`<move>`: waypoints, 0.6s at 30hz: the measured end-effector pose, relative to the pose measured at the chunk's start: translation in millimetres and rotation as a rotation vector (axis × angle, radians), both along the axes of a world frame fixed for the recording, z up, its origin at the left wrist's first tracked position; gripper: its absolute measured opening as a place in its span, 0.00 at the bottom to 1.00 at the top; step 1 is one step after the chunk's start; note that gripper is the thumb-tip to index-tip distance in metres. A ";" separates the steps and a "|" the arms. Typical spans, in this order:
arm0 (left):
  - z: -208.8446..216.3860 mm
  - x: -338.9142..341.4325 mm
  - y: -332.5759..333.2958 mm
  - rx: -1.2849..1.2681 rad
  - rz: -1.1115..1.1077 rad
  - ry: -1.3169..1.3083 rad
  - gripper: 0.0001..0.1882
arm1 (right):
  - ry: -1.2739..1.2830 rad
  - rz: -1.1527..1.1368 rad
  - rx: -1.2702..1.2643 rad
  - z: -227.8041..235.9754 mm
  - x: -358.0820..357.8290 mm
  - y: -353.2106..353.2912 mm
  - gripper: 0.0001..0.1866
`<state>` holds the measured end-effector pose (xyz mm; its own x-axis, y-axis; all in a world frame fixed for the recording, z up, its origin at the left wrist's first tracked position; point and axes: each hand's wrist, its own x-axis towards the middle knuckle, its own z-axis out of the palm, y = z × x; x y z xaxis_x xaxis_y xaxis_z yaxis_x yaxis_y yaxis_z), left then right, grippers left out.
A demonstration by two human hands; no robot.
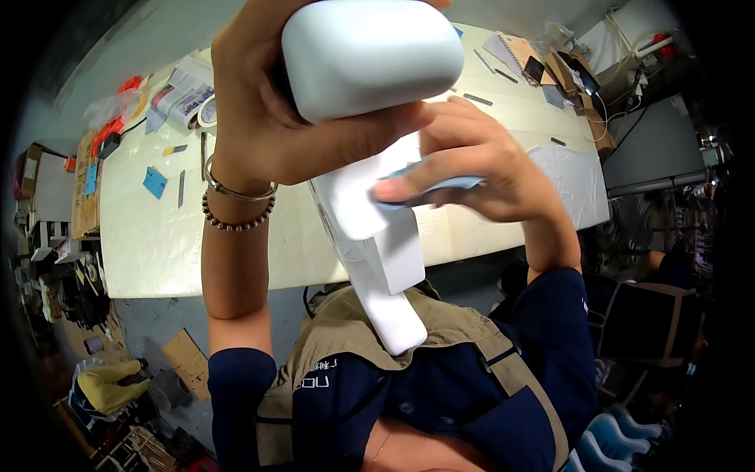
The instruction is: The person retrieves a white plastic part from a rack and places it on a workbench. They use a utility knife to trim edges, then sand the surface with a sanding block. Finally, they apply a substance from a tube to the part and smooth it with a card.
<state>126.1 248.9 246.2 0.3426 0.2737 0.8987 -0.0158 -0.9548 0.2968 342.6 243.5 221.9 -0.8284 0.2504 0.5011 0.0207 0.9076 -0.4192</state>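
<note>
Behind the hands, a wide tabletop (149, 252), pale yellow and a little shiny. In front of its near edge, a tan apron (314, 334). Lifted above this near edge, a long device (373, 59), all white, smooth, leaning and not upright. At the upper end of it, a big rounded block, very close to the view; in the middle, a flat body with a box-shaped part at the right; at the lower end, a narrow bar with round tip, pointing down to the apron. Whether touching the apron or only before it, cannot tell.

For the left hand (263, 138), forearm raised almost straight, grip grasping the device around the rounded block, thumb stretched to the right beneath. For the right hand (480, 161), slightly blurred, elbow bent, fingers directed to the left, grip clenched on a light blue cloth (468, 183) at the flat body. On the left wrist, a metal bangle (244, 193), and next to it dark beads (240, 227).
</note>
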 end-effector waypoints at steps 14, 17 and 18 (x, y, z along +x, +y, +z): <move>-4.7 13.6 26.7 -0.013 -0.146 -0.173 0.25 | 0.300 -0.065 -0.018 -29.3 30.7 -1.3 0.34; -10.3 19.4 35.7 -0.053 -0.193 -0.202 0.24 | 0.272 -0.059 -0.180 -30.6 22.0 -1.4 0.37; -10.0 18.9 36.5 -0.062 -0.194 -0.202 0.24 | 0.232 -0.040 -0.223 -26.8 15.7 1.8 0.39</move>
